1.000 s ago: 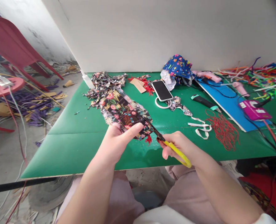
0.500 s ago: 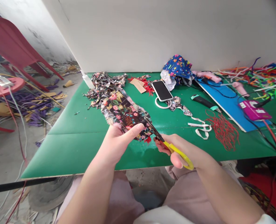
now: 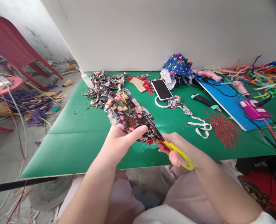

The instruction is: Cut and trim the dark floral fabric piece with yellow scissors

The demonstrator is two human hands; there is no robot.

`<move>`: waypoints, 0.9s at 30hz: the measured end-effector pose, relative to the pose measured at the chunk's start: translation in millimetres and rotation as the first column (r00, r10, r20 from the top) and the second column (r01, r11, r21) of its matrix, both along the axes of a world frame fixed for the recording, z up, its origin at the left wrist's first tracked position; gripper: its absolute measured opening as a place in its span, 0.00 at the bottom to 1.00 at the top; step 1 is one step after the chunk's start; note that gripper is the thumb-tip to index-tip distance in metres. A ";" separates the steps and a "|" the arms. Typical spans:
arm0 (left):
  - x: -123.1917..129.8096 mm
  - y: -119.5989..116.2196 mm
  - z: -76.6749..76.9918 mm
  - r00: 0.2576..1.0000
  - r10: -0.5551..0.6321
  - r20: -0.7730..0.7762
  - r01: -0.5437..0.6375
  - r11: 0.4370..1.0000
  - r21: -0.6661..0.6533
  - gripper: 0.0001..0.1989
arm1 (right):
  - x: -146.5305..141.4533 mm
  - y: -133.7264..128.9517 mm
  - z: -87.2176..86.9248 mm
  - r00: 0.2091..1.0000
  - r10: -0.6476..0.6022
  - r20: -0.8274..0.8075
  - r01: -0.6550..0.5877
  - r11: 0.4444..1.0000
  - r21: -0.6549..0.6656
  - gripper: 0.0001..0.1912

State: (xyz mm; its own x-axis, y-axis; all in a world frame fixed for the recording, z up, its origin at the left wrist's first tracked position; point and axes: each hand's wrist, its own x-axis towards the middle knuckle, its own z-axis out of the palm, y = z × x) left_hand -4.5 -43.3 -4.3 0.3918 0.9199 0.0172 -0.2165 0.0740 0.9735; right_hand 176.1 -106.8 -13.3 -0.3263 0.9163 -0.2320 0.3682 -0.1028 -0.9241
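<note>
Probably, the floral cloth [image 3: 126, 112] is light and soft and may fold easily, so pinching it flat near its edge suits. Above the worktop [image 3: 70, 149], the left grip [image 3: 120, 141] is closed upon it; the right grip [image 3: 184, 144] wraps yellow-handled scissors [image 3: 178, 151].

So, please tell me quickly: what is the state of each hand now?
Left hand: closed, holding the floral fabric with the thumb on top.
Right hand: closed around the handles of the yellow-handled scissors.
</note>
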 end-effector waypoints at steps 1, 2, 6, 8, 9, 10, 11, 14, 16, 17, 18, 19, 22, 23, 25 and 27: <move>0.2 -0.2 0.3 1.000 -0.003 0.005 0.003 1.000 0.000 0.09 | -0.5 -0.2 -0.2 1.000 -0.011 -0.011 0.011 1.000 0.000 0.11; 0.3 -0.3 0.5 1.000 -0.005 0.007 0.005 1.000 0.001 0.08 | -1.0 -0.4 -0.4 1.000 -0.014 -0.021 0.014 1.000 -0.007 0.11; 0.2 -1.1 0.6 1.000 -0.003 0.009 0.003 1.000 0.004 0.08 | -0.8 -1.3 -6.4 0.999 -0.020 -0.033 0.020 1.000 0.006 0.11; 0.1 -1.2 0.1 1.000 0.003 0.006 -0.003 1.000 0.005 0.08 | 0.3 -1.8 -12.1 0.999 -0.021 -0.044 0.022 0.999 0.029 0.12; 0.1 -1.2 -0.2 1.000 0.007 0.006 -0.007 1.000 0.005 0.08 | 0.9 -1.9 -14.6 0.999 -0.026 -0.047 0.027 0.999 0.036 0.12; 0.1 -1.1 -0.3 1.000 0.011 0.006 -0.011 1.000 0.006 0.09 | 1.4 -2.0 -16.3 0.999 -0.025 -0.047 0.027 0.999 0.040 0.12; 0.2 -1.1 -0.4 1.000 0.017 0.006 -0.017 1.000 0.008 0.09 | 1.7 -1.9 -17.0 0.999 -0.027 -0.045 0.029 0.999 0.045 0.13; 0.8 -1.3 0.5 1.000 0.030 -0.008 -0.030 1.000 0.005 0.09 | 1.0 -1.1 -13.3 0.999 -0.027 -0.040 0.028 0.999 0.036 0.14; 1.3 -1.8 1.5 0.999 0.043 -0.023 -0.043 0.999 -0.007 0.10 | -0.3 -0.2 -8.3 0.999 -0.021 -0.027 0.021 0.999 0.023 0.15; 1.4 -2.0 1.9 0.998 0.048 -0.028 -0.048 0.999 -0.014 0.10 | -1.0 0.2 -6.1 1.000 -0.021 -0.020 0.021 1.000 0.023 0.15; 1.5 -2.1 2.2 0.998 0.051 -0.031 -0.052 0.998 -0.019 0.11 | -1.6 0.6 -4.3 1.000 -0.021 -0.017 0.022 0.999 0.028 0.16; 1.5 -2.3 2.3 0.998 0.053 -0.032 -0.054 0.998 -0.022 0.11 | -2.2 1.0 -2.9 1.000 -0.024 -0.015 0.024 0.999 0.035 0.17; 0.9 -2.3 1.8 0.999 0.041 -0.035 -0.042 0.999 -0.025 0.12 | -3.4 1.6 -0.5 0.999 -0.032 -0.019 0.033 0.998 0.054 0.22; 0.7 -2.2 1.6 0.998 0.041 -0.037 -0.042 0.999 -0.026 0.12 | -3.7 1.7 0.1 0.999 -0.031 -0.019 0.032 0.998 0.054 0.24; 0.3 -2.1 1.2 0.998 0.043 -0.037 -0.044 0.999 -0.027 0.12 | -4.0 2.0 1.1 1.000 -0.030 -0.009 0.030 0.998 0.057 0.26; 0.2 -2.2 1.0 0.998 0.047 -0.036 -0.048 0.998 -0.027 0.12 | -4.1 2.5 1.4 1.000 -0.029 0.009 0.028 0.997 0.073 0.27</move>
